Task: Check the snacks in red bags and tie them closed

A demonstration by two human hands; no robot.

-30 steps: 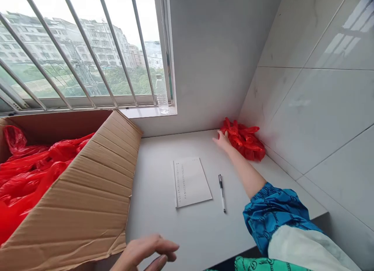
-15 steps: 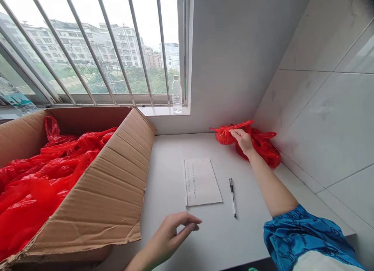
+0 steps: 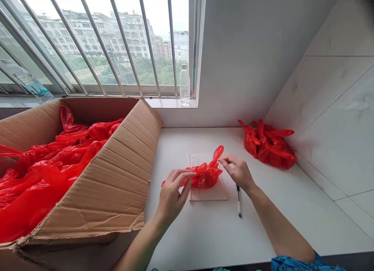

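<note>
Head view: left hand (image 3: pixel 172 193) and right hand (image 3: pixel 238 171) are each pinching one end of a crumpled red plastic bag (image 3: pixel 204 176), spreading it over the white paper sheet (image 3: pixel 210 193) on the worktop (image 3: pixel 204 234).

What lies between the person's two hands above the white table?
In the head view, a red plastic bag stretches between the left hand and the right hand. Each hand pinches one end of it, over a sheet of paper.

Paper (image 3: pixel 209 193) and pen (image 3: pixel 239 201) lie on the counter (image 3: pixel 204 232). A box (image 3: pixel 96 193) of red bags (image 3: pixel 43 165) stands left, a bag pile (image 3: pixel 270 147) in the corner, a bottle (image 3: pixel 184 85) on the sill (image 3: pixel 172 102).
</note>
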